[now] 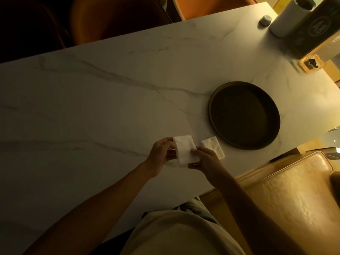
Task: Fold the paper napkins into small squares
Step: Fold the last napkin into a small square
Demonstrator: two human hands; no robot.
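Holding: a white napkin (184,151), folded to a narrow oblong, is gripped between both hands just above the marble table (110,100).
Left hand: the left hand (161,151) pinches the napkin's far left corner and left edge, fingers closed on the paper.
Right hand: the right hand (204,159) clamps the near right edge, thumb on top, fingers curled under.
Long axis: the oblong runs from the far left corner down toward the right hand's knuckles, slightly slanted.
Coming move: judged from the shape, one more fold across the short way would make it a square; the far end would have to come toward the right hand, so the left hand seems better placed to carry it.
Finished piece: a folded napkin (213,147) lies flat just beyond the right hand, close to touching it.
Edges: the table edge is near the right wrist.
Open room: bare tabletop spreads wide beyond the left hand; a dark round tray (217,100) sits farther out past the right hand.
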